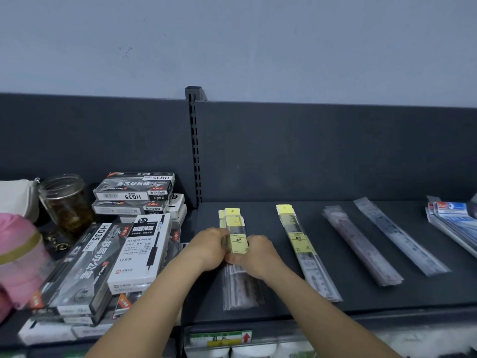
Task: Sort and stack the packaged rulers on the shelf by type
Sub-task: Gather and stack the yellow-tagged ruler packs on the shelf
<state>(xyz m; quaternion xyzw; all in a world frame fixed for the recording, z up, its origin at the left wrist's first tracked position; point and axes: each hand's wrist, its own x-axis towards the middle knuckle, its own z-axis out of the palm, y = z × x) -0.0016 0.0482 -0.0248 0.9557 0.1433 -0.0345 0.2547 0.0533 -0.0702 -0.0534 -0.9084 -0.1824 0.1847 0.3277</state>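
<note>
A stack of yellow-labelled packaged rulers (236,223) lies lengthwise on the dark shelf (335,298), left of centre. My left hand (209,248) grips the stack's left side and my right hand (258,257) grips its right side, fingers curled at its middle. The stack's lower end (241,290) shows clear sleeves below my hands. To the right lie a single yellow-labelled ruler (305,250), a reddish ruler pack (361,246) and a clear bluish ruler pack (400,236). A pile of blue-headed ruler packs (454,220) sits at the far right.
Stacked pen boxes (129,244) crowd the shelf's left section beside a glass jar (65,200) and a pink object (18,257). An upright slotted post (194,146) divides the back panel. A price label (222,338) hangs on the front edge.
</note>
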